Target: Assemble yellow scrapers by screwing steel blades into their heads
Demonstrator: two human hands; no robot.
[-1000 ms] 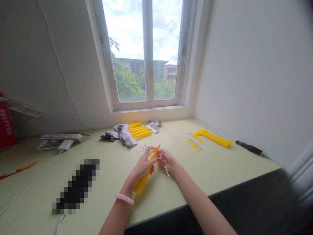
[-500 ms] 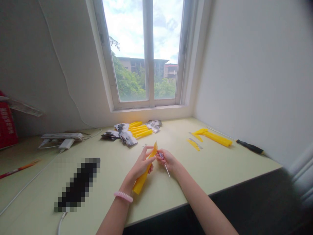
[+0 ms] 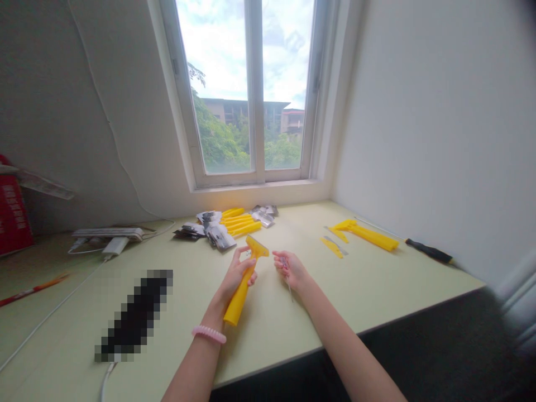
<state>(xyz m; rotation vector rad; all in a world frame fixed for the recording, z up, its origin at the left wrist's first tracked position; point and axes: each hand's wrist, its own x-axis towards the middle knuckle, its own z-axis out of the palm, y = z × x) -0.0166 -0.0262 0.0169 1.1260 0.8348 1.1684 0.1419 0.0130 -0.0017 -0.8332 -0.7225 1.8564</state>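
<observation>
Left hand, lower centre, grips a T-shaped yellow plastic scraper aslant; right hand curls round a thin-shafted tool.

Right-hand fingers partly hide 1 thin tool; the view's left edge crops 1 red box.

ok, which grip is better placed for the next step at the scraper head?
Right, probably. The right grip has a thin metal-shafted tool near the yellow scraper; the left grip is round the scraper's handle, so seems better kept for steadying.
</observation>
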